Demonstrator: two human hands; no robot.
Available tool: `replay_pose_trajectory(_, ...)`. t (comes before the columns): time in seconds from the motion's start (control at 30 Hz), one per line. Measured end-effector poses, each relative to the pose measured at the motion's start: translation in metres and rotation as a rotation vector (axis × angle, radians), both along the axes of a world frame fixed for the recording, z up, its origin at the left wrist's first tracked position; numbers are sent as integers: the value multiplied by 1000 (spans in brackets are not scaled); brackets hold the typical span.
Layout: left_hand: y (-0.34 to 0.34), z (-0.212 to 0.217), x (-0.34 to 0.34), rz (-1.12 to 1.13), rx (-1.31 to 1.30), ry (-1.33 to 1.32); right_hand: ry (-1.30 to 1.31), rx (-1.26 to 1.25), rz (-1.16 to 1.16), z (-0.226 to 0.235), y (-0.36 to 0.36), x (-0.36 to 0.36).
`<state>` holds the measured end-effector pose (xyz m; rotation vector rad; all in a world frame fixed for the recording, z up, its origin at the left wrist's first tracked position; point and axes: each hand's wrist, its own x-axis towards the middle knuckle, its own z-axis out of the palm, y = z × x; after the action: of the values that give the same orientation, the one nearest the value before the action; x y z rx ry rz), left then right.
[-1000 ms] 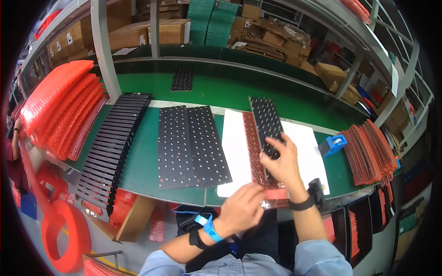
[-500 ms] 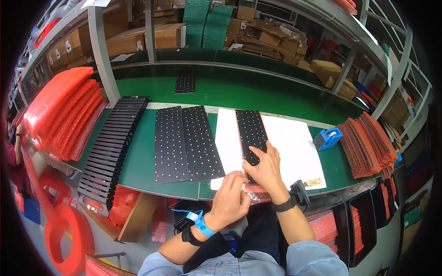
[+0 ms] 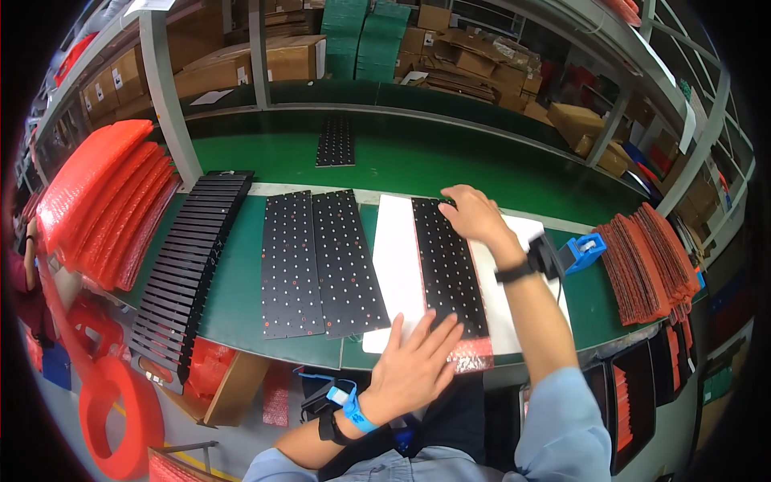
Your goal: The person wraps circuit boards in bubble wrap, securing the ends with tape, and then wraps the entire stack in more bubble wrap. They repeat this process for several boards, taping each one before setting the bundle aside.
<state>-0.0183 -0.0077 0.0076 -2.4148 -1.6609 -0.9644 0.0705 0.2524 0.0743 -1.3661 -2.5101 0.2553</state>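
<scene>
A black perforated panel (image 3: 446, 257) dotted with small light spots lies on a white sheet, with a red bubble-wrap edge showing along its long sides. More of the red bubble wrap (image 3: 472, 356) juts out past the panel's near end. My left hand (image 3: 414, 365) is laid out flat, its spread fingertips on the panel's near edge. At the far right corner is my right hand (image 3: 480, 218), open, thumb apart from the fingers and touching or just above the panel. Two similar panels (image 3: 291, 265) overlap to the left.
A slotted black rack (image 3: 193, 273) and stacked red bubble-wrap bags (image 3: 100, 205) stand at the left. On the right are a blue tape dispenser (image 3: 583, 251) and a stack of red-wrapped pieces (image 3: 642, 261). Another panel (image 3: 335, 142) lies on the green conveyor (image 3: 418, 157) behind.
My right hand has gone from the panel's near end to its far end. The left hand's bent fingers have straightened and spread across the near edge.
</scene>
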Motion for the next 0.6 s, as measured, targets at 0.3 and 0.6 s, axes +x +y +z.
replay_pose_trajectory(0.3,0,-3,0,14,-93,71,-290,-374,242,2,107,-32)
replay_pose_trajectory(0.6,1,2,9,35,-44,141,-81,-178,406,82,101,-7)
